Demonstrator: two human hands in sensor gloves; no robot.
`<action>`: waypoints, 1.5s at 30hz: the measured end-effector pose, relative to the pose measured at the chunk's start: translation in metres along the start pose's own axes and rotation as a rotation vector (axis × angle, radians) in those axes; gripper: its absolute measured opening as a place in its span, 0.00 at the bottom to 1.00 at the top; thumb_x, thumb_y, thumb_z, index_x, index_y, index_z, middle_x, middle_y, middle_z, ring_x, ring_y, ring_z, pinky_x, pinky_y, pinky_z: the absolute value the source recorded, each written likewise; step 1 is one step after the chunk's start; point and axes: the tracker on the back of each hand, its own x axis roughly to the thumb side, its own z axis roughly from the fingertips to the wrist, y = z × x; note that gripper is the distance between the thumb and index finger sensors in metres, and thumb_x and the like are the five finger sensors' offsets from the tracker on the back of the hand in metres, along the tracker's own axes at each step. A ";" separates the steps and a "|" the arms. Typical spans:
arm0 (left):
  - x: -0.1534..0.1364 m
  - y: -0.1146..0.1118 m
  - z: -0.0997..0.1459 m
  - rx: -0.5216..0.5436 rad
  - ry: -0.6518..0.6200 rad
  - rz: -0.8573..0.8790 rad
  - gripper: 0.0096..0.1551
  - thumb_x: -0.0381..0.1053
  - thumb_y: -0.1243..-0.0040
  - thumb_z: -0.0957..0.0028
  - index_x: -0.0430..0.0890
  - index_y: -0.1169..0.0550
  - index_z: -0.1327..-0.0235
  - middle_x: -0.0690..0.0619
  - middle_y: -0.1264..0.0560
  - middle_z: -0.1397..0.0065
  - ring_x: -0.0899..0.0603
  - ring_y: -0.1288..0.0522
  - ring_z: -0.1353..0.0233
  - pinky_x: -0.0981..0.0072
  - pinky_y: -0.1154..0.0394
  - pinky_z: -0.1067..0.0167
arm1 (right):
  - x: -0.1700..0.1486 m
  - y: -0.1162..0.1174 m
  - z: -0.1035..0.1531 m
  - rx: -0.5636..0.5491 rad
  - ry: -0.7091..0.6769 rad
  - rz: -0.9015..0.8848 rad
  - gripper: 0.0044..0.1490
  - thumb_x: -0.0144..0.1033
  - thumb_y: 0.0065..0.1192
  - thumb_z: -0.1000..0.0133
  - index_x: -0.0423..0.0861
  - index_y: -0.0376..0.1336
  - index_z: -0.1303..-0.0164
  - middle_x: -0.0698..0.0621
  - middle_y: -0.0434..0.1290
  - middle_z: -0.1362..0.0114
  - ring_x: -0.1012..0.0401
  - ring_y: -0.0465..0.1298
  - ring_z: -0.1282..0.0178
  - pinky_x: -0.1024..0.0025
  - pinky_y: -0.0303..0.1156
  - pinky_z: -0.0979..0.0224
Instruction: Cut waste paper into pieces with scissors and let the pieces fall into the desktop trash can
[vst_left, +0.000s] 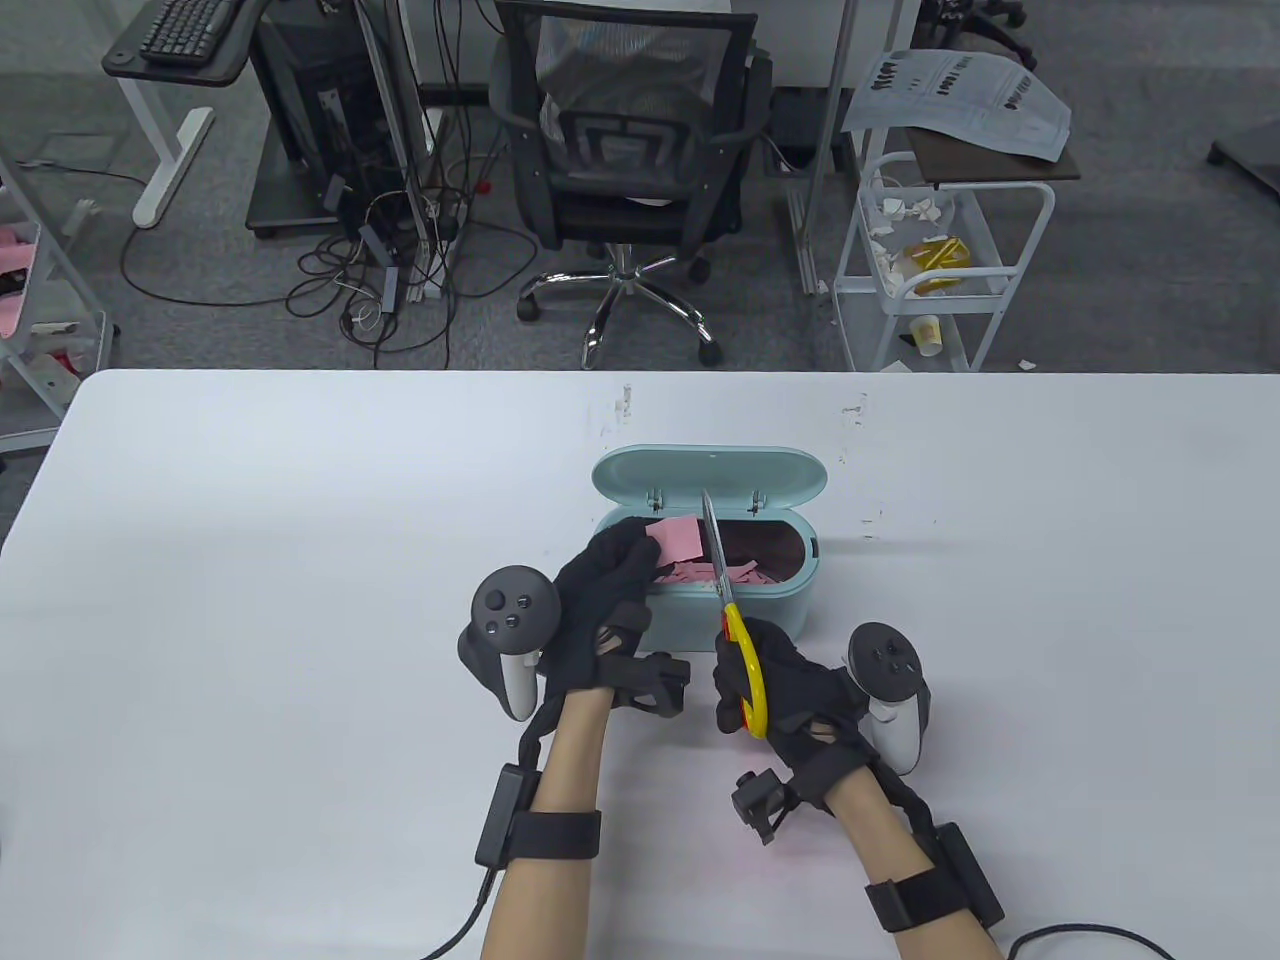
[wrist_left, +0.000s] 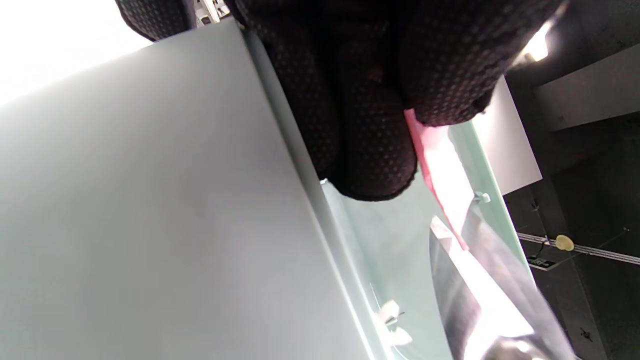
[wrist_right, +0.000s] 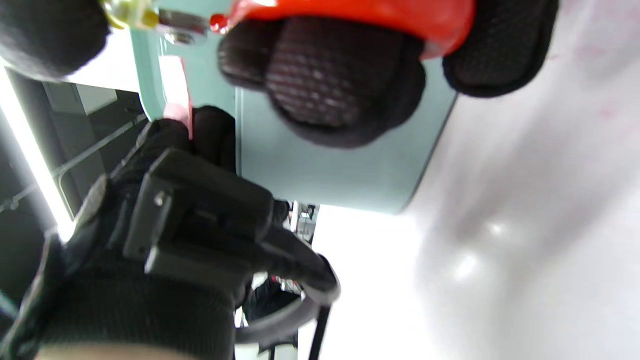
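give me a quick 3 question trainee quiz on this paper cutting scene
1. True or false: the bin's lid is shut.
2. Which hand holds the scissors? A. left B. right C. neither
3. Fill in: the left hand pinches a ____ paper over the bin.

Key
1. False: the lid stands open behind the bin.
2. B: the right hand grips the handles, blades pointing over the bin.
3. Pink; cut pink pieces already lie inside.
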 end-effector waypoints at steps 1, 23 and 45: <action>0.000 0.000 0.000 0.001 0.001 0.001 0.19 0.59 0.31 0.50 0.56 0.13 0.50 0.61 0.08 0.54 0.52 0.10 0.49 0.34 0.38 0.27 | -0.001 0.001 0.001 0.034 -0.003 0.022 0.59 0.76 0.58 0.57 0.44 0.48 0.31 0.56 0.72 0.44 0.59 0.81 0.58 0.39 0.68 0.35; 0.000 0.000 0.001 0.008 -0.001 -0.002 0.19 0.59 0.32 0.49 0.54 0.13 0.49 0.60 0.08 0.54 0.51 0.10 0.49 0.34 0.38 0.27 | 0.005 0.017 -0.004 0.050 0.008 0.077 0.57 0.73 0.55 0.56 0.43 0.47 0.31 0.54 0.71 0.43 0.57 0.81 0.57 0.38 0.68 0.37; 0.001 0.001 -0.001 -0.023 -0.008 -0.008 0.18 0.57 0.32 0.49 0.54 0.13 0.49 0.59 0.08 0.54 0.50 0.11 0.49 0.33 0.38 0.27 | 0.005 0.012 -0.004 0.016 -0.020 0.071 0.53 0.70 0.59 0.56 0.43 0.51 0.33 0.55 0.74 0.46 0.60 0.82 0.63 0.41 0.70 0.37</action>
